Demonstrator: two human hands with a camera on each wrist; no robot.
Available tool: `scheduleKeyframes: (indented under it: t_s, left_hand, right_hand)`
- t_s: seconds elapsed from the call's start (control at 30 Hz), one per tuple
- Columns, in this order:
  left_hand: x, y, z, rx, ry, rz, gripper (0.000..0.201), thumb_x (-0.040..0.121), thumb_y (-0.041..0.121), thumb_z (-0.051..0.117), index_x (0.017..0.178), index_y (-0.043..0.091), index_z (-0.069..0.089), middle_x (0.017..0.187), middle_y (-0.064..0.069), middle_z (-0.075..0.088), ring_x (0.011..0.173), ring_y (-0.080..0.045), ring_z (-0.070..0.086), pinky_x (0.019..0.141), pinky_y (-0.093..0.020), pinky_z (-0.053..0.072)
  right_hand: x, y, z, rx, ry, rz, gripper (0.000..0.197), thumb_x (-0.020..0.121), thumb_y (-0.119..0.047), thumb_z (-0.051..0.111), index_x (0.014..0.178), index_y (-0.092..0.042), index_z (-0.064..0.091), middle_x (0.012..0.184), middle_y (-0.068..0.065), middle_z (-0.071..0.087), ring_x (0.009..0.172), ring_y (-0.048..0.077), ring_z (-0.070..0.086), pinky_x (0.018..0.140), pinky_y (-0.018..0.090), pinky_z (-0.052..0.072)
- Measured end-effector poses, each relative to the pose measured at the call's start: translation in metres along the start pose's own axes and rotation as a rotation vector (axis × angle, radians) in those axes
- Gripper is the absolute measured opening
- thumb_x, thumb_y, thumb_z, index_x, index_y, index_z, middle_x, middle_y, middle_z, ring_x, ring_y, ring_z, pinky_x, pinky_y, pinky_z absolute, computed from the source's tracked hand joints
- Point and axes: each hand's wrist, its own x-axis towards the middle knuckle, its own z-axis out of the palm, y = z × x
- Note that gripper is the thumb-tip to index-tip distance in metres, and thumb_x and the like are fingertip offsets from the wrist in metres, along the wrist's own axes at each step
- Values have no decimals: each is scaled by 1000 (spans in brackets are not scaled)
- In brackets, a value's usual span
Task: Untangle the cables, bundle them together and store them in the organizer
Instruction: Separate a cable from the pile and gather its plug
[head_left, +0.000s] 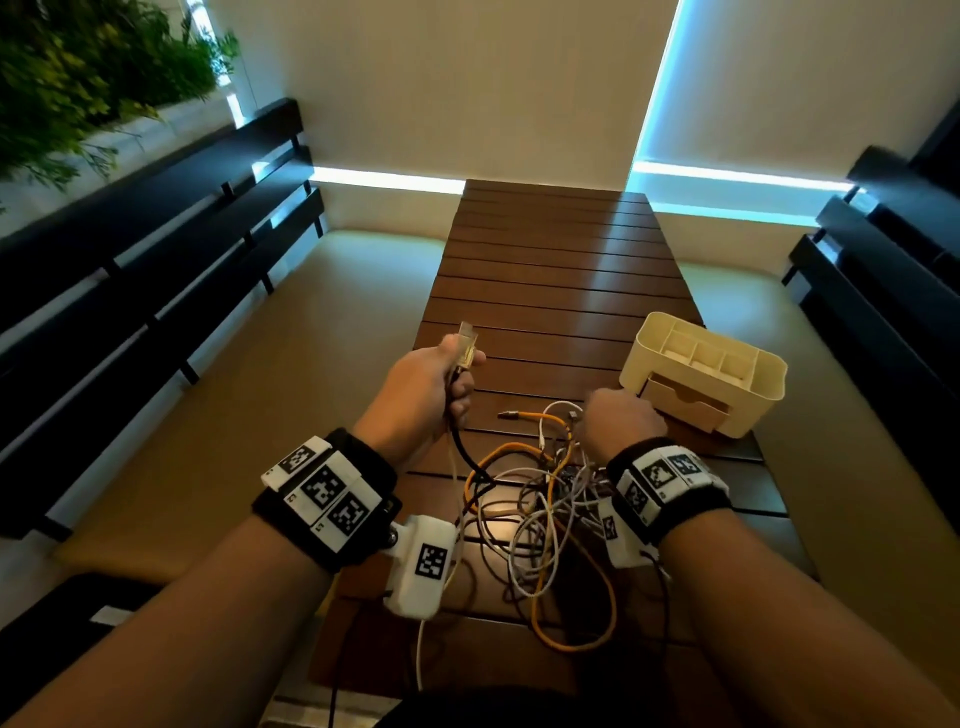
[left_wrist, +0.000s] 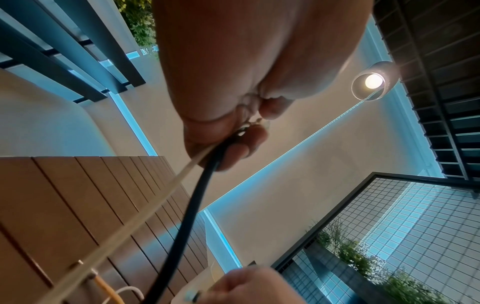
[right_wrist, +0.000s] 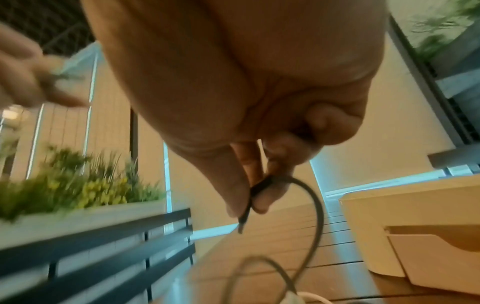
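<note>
1. Head view. We log the left hand (head_left: 431, 384) raised off the worktop (head_left: 550, 270), fingers curled round a black cable (head_left: 462, 447) and a pale cable (head_left: 451, 467) just below their clear-tipped connectors (head_left: 466, 343). The right hand (head_left: 621, 421) is fisted over the far edge of the tangle (head_left: 540, 514), which lies between and beneath both wrists: orange, white and dark strands, all knotted. The organizer (head_left: 660, 332) stands just beyond the right hand, compartments holding no cable.

2. Left wrist view. Both cables run taut from the curled fingers (left_wrist: 233, 152) down toward the pile; the black cable (left_wrist: 187, 218) lies beside the pale one (left_wrist: 124, 226). The grip is closed on both.

3. Right wrist view. Thumb and fingertips (right_wrist: 233, 197) pinch a thin dark cable end (right_wrist: 249, 203), its tail looping down toward the tangle. The organizer's drawer front (right_wrist: 436, 257) shows to the right of the hand.

4. Step, as we judge it: untangling, early. Nothing is bundled and nothing is stored.

5. Next move, as we judge it: draw the hands apart and follow one strand through the crossings. A gentle pull should keep the knot from tightening.
</note>
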Motion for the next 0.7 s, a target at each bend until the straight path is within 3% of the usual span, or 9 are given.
scheduleKeyframes:
  t_s: [0.13,0.23,0.33,0.43,0.53,0.7]
  left_hand:
    - [-2,-2,7,12,3,24,40,107,33,35,113,1,59,62,4,38,50,-9,34,53,-27,31]
    - [-5,-2,14,-7,1,67,34,108,28,33,100,5,58,62,3,36,50,-9,34,53,-27,32]
    - [-9,-2,22,-28,3,101,33,109,24,30,91,9,53,59,4,36,49,-9,35,52,-25,34]
    - [-14,-4,28,-29,2,133,31,109,24,30,92,10,52,56,7,36,50,-9,34,53,-26,36]
    - [-16,-6,33,-35,-3,151,31,109,24,31,97,10,55,56,8,36,51,-9,35,55,-27,35]
    - [-20,-7,39,30,-79,203,23,106,27,41,110,13,59,59,11,43,56,-9,41,59,-27,38]
  right_hand:
    - [-20,6,-31,543,19,-78,23,97,-39,57,96,-20,70,90,-2,70,79,13,63,66,24,47]
    - [-44,10,-47,1070,-43,-193,17,98,-29,59,92,-18,71,76,-4,69,63,8,58,56,18,46]
    - [-56,15,-51,1396,-163,-253,9,96,-14,60,99,-10,67,78,0,71,65,10,57,61,23,46]
    - [-64,18,-54,1558,-269,-303,21,83,-10,66,103,-7,65,89,8,74,77,17,64,70,27,49]
    - [-71,18,-59,1572,-273,-350,32,74,-12,68,105,-9,66,95,10,76,83,21,68,74,28,55]
    - [-80,13,-75,1623,-206,-415,22,81,-6,65,104,-4,65,87,11,75,67,15,66,61,20,54]
